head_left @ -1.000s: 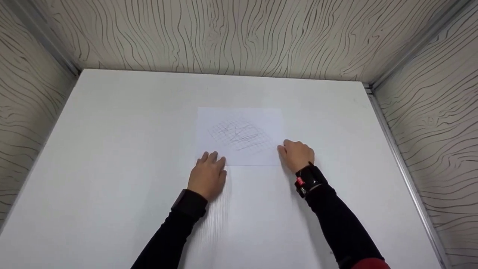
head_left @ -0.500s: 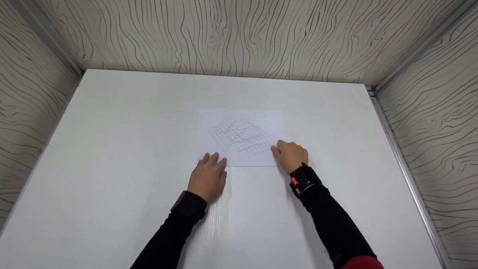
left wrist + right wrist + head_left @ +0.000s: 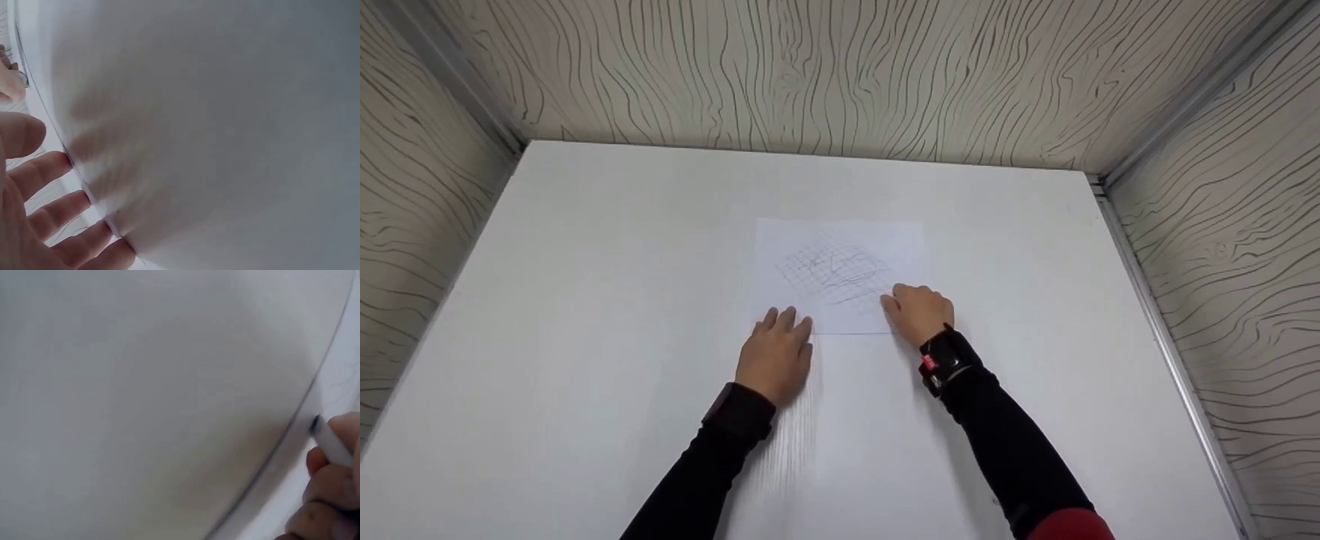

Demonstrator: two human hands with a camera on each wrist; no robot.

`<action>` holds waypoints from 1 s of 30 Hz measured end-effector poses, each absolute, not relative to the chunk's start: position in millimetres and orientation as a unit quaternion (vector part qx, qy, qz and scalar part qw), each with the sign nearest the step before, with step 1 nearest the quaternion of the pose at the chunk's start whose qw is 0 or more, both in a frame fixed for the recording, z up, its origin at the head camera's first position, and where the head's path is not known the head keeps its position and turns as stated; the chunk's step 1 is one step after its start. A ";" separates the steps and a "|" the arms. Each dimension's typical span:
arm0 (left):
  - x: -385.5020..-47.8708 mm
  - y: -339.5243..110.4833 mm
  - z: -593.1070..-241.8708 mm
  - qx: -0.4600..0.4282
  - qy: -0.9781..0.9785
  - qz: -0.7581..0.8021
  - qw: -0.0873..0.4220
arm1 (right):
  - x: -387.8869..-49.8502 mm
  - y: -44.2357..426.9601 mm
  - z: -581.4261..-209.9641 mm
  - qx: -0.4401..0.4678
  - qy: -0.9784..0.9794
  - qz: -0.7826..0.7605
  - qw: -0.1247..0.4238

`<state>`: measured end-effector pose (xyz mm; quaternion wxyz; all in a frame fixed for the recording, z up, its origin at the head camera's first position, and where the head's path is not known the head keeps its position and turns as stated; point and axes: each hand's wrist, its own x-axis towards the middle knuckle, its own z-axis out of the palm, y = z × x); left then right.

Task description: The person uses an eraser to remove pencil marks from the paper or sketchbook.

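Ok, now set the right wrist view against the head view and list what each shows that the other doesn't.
Only the right wrist view shows the small white piece with a dark end, pinched in the right hand; the head view hides it behind that hand.

Only the head view shows the left hand, with its fingertips at the paper's near edge, and the red sleeve part on the right arm.

Both share the right hand, the white paper and the white table.
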<state>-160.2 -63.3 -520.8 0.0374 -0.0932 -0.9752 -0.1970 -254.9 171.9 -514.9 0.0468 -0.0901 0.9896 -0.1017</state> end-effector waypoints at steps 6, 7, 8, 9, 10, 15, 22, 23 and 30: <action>-162.2 -62.5 -521.3 -0.096 -0.975 -0.194 0.047 | -266.0 206.2 -511.0 -0.028 0.994 -0.092 0.056; -162.6 -62.1 -521.6 -0.097 -0.975 -0.193 0.046 | -267.2 208.9 -509.3 -0.021 0.994 -0.088 0.057; -162.7 -61.7 -522.1 -0.098 -0.975 -0.193 0.045 | -267.9 210.1 -507.9 -0.018 0.995 -0.084 0.057; -162.8 -61.4 -522.6 -0.099 -0.975 -0.193 0.043 | -267.8 209.6 -506.8 -0.018 0.995 -0.079 0.058; -162.7 -61.1 -523.0 -0.100 -0.975 -0.193 0.043 | -267.5 207.9 -506.3 -0.021 0.995 -0.079 0.059; -162.0 -60.9 -524.2 -0.104 -0.975 -0.193 0.047 | -261.0 188.9 -510.9 -0.063 0.994 -0.079 0.048; -163.8 -61.0 -521.6 -0.098 -0.976 -0.192 0.045 | -265.7 206.2 -515.9 -0.050 0.995 -0.079 0.025; -163.9 -60.9 -521.3 -0.097 -0.976 -0.191 0.042 | -267.0 209.1 -515.0 -0.043 0.996 -0.080 0.025; -162.4 -61.9 -521.3 -0.099 -0.976 -0.190 0.045 | -259.0 185.4 -510.5 -0.070 0.994 -0.085 0.026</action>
